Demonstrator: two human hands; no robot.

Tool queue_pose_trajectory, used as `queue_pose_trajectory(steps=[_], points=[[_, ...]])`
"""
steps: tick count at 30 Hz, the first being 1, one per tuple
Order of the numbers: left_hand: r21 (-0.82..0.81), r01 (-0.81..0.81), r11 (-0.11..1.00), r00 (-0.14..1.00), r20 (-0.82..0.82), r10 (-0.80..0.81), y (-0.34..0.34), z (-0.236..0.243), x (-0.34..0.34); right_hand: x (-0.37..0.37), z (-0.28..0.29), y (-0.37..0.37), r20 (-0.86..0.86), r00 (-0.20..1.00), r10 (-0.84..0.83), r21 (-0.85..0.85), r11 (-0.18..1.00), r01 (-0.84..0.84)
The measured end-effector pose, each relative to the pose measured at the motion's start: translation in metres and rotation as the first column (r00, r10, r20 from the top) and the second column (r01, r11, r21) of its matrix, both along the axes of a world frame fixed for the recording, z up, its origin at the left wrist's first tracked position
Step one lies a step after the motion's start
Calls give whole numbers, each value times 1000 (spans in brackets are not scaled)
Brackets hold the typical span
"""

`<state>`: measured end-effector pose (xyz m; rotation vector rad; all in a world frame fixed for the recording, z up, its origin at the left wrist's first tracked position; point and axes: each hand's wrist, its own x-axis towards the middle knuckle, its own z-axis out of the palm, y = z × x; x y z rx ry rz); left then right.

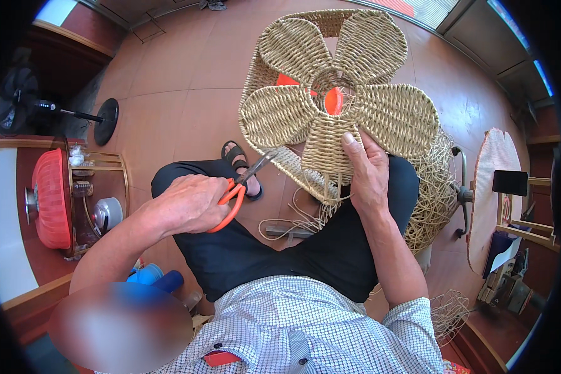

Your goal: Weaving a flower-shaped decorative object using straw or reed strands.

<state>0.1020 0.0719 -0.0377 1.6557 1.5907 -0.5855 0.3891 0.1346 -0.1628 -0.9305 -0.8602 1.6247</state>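
Observation:
My left hand (196, 202) is closed round the orange handles of a pair of scissors (231, 207). Its metal blades point up and to the right, near the rim of a woven basket. In my right hand (369, 171) is a flower-shaped woven straw piece (396, 115), gripped by its lowest petal, thumb on top. The piece has several rounded petals round an open ring. Loose straw ends hang below the gripped petal. Behind and under the flower is the woven basket (255, 75), partly hidden; something orange shows through the ring.
A heap of loose straw cord (433, 202) lies beside my right leg. On the right stands a round board (489, 199). To the left are a standing fan (106, 121), a red plastic basin (51, 199) and a metal kettle (108, 215). A sandalled foot (246, 171) rests on the tiled floor.

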Motion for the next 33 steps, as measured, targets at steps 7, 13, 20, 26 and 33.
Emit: queue_pose_trajectory(steps=[7,13,20,26,33], points=[[29,-14,999,999,42,13,5,-3,6,-3,1,-3,-8,1000,-2,49,999,3],[41,-44,998,997,59,42,17,-23,13,-3,1,-3,-15,1000,-16,35,999,17],[51,-50,997,991,124,43,18,-37,10,-4,1,-4,-16,1000,-2,16,1000,2],[150,-2,989,987,158,-21,10,-41,7,-5,0,-4,-18,1000,-7,27,1000,8],[97,1,995,992,127,-13,1,-29,-4,-11,1,-6,-2,999,-45,38,998,45]])
